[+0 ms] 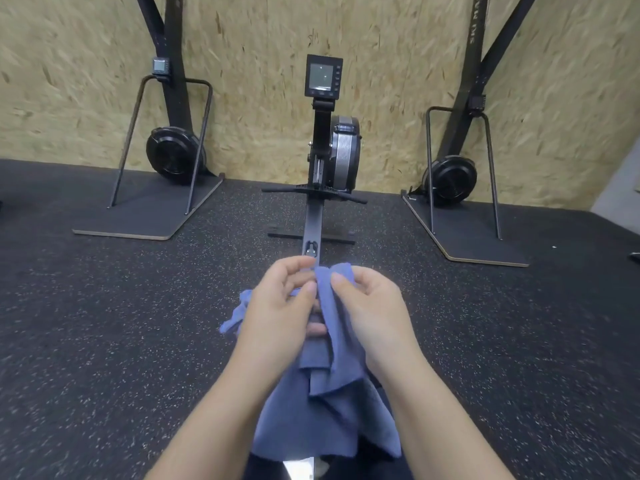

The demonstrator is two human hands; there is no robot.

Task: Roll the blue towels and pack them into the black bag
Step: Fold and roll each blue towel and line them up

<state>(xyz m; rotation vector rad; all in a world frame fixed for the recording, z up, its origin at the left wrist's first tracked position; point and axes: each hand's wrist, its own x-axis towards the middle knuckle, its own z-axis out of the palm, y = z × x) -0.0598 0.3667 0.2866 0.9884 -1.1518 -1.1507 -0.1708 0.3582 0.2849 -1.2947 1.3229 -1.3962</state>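
We have one blue towel (322,407) in hand, crumpled, not yet rolled. Its top edge sits between our two hands; from there the bulk hangs down and toward us, so the long axis runs away from the grip toward our lap. A loose flap sticks out beyond the outer side of the left hand.

Left hand (277,313): fingers curled, thumb and fingertips pinching the upper edge. Right hand (370,306): likewise curled, thumb pressing a fold of the same edge. Both hands meet at that edge, almost touching; neither is clearer of it than the other.

Judgement: the cloth needs spreading flat along its hanging length before a roll can start from the pinched end.

Beyond the grip, the rowing machine rail (313,230) runs straight ahead over speckled rubber floor (121,323). No black bag in view.
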